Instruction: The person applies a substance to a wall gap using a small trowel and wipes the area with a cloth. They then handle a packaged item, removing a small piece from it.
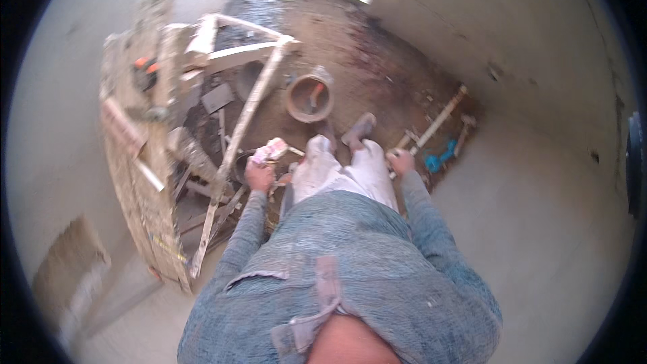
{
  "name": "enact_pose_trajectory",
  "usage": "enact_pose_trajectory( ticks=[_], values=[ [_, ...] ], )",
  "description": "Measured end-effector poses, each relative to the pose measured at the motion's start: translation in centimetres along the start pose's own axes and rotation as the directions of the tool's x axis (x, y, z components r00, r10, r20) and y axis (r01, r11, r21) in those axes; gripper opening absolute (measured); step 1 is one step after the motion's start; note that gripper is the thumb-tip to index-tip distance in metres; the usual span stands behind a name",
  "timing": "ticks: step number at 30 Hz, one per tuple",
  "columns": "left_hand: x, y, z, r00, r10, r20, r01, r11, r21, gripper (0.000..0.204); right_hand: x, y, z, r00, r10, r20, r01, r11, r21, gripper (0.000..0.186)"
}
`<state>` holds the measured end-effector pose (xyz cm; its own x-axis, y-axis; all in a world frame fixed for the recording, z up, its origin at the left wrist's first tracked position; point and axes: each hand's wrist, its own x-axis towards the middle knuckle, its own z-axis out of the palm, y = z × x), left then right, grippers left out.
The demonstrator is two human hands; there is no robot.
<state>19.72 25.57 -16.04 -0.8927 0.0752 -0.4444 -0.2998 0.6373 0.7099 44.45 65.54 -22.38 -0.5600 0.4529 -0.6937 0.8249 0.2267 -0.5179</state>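
My left hand [259,174] is closed around a crumpled, pink-and-white packet or cloth [271,151]; its exact kind is too blurred to tell. Beside my right thigh, my right hand [401,161] has its fingers curled in. Whatever it may hold is hidden, though a pale wooden stick [439,120] lies on the floor just beyond it. In front of my feet stands a round, mud-coloured pan [309,98] with an orange-handled tool [316,93] inside.
Rough wooden planks [138,162] stand at the left, carrying an orange-and-black object [145,73]. A pale timber frame [237,141] slants beside them over scattered scraps. Right of my hand lies a blue object [440,156]. A plastered wall [499,47] rises at the right.
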Motion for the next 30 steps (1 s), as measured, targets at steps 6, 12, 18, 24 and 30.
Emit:
enact_pose_trajectory(
  ticks=[6,12,18,24,30],
  values=[
    [2.0,4.9,-1.5,0.989,0.064,-0.133,-0.059,0.997,0.041,0.028,2.4,7.6,1.0,1.0,0.013,-0.016,-0.015,0.994,-0.112,0.028],
    [3.6,9.6,-4.0,0.965,0.105,-0.24,-0.129,0.988,-0.087,0.03,5.0,0.2,-1.3,0.999,-0.033,-0.009,0.031,0.993,-0.113,0.027],
    [1.8,10.6,-6.2,0.915,0.157,-0.371,-0.219,0.967,-0.13,0.028,4.4,-25.8,0.7,0.774,-0.63,-0.057,0.603,0.762,-0.234,0.038],
    [-2.1,7.7,-7.9,0.902,0.054,-0.429,-0.141,0.975,-0.174,0.024,-4.9,-51.8,6.8,0.312,-0.949,0.048,0.945,0.305,-0.119,0.047],
    [-9.1,-2.5,-5.3,0.851,-0.005,-0.525,0.001,1.0,-0.008,0.03,-7.3,-59.6,13.2,0.224,-0.95,0.219,0.91,0.123,-0.396,0.046]
  ],
)
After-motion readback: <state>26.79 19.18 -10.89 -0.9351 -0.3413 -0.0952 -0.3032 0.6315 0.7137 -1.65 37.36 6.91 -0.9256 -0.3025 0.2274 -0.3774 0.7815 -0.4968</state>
